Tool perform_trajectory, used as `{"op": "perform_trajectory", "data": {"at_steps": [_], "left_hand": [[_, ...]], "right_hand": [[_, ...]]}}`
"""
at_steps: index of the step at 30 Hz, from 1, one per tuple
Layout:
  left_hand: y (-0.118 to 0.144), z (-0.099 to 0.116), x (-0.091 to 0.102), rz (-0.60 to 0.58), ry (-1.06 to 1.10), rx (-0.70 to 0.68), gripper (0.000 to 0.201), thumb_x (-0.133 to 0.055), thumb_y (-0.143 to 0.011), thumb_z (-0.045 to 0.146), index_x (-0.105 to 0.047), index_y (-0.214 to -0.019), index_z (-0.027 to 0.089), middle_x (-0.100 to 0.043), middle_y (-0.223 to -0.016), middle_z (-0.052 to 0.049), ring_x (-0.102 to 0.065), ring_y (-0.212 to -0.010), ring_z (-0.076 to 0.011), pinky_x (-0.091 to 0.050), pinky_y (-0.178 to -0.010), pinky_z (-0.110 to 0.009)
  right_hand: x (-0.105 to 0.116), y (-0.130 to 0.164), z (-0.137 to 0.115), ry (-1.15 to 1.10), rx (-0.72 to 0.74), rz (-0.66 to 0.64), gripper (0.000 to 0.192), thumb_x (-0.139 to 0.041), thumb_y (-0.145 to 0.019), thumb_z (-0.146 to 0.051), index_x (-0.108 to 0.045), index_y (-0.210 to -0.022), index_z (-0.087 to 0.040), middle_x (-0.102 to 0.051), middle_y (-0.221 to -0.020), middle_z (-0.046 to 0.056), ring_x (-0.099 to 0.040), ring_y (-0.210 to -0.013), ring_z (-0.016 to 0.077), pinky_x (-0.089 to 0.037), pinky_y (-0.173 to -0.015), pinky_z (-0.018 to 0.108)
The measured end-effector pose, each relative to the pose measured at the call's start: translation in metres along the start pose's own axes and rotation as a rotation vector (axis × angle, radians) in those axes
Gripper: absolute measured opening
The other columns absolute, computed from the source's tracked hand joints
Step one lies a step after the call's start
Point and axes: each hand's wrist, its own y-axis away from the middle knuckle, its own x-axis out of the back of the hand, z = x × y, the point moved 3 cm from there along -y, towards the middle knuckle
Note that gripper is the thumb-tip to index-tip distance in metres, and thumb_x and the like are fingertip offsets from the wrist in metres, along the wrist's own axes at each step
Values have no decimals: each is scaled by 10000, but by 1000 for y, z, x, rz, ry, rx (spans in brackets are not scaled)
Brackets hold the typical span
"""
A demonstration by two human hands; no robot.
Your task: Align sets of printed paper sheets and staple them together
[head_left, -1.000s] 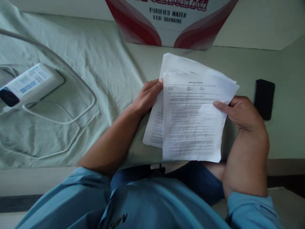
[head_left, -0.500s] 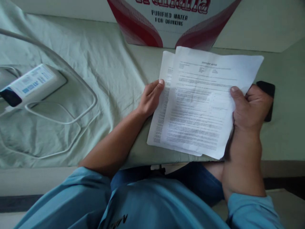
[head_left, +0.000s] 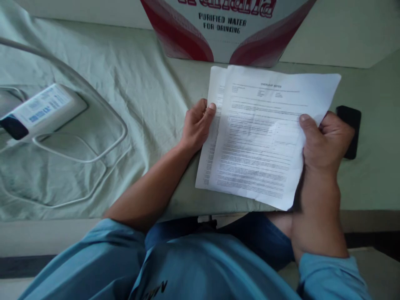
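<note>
Printed paper sheets [head_left: 259, 133] are held above a surface covered in pale green cloth [head_left: 131, 96]. My right hand [head_left: 325, 141] grips the top sheet at its right edge, thumb on the printed face. My left hand [head_left: 196, 125] holds the left edge of the sheet underneath [head_left: 212, 125], which shows as a strip beside the top one. Both sheets carry dense small text, with a heading on the top sheet.
A black phone [head_left: 351, 129] lies just right of my right hand. A white power adapter [head_left: 40, 110] with looped white cables [head_left: 78, 150] rests on the cloth at left. A red and white drinking water carton [head_left: 225, 29] stands behind the papers.
My right hand swung the top sheet up and to the right, then eased it slightly back left. My left hand stayed on the lower sheet's left edge.
</note>
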Motion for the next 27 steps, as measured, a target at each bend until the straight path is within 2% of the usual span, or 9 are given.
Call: {"op": "perform_trajectory", "data": {"at_steps": [7,13,16,21,27], "left_hand": [[-2,1,0,4,-129,-84,692,-676,-961,836,-452,-700,235,-321,-652,33,-383,-600,-136,-331,-562,-312],[0,9,-2,-13,-173,-122,754,-633,-953,884,-361,-671,240,-296,-648,29,-324,-601,-139,-307,-570,-333],[0,9,-2,-3,-157,-95,732,-680,-960,838,-387,-658,238,-295,-641,27,-328,-599,-141,-294,-554,-330],[0,6,1,34,-144,-51,646,-748,-989,717,-470,-657,238,-288,-618,25,-391,-614,-150,-281,-531,-324],[1,9,0,1,-137,-49,684,-760,-998,680,-384,-639,236,-263,-646,23,-377,-631,-152,-342,-555,-316]], "right_hand": [[-3,-1,6,-13,-14,-3,249,-768,-825,-404,-669,-727,-197,-489,-640,-63,-386,-629,107,-358,-643,306],[-3,0,2,-14,-9,-10,262,-782,-838,-398,-656,-717,-202,-464,-631,-69,-357,-620,103,-315,-623,307],[-2,-1,2,11,-16,-1,246,-767,-818,-362,-630,-694,-200,-448,-624,-60,-356,-628,106,-294,-616,316],[-3,-1,2,7,-27,-4,250,-766,-818,-388,-635,-711,-204,-455,-623,-62,-363,-631,110,-329,-629,310],[-3,0,0,5,-16,-10,257,-782,-836,-349,-622,-700,-201,-447,-622,-66,-358,-619,102,-333,-628,310]]}}
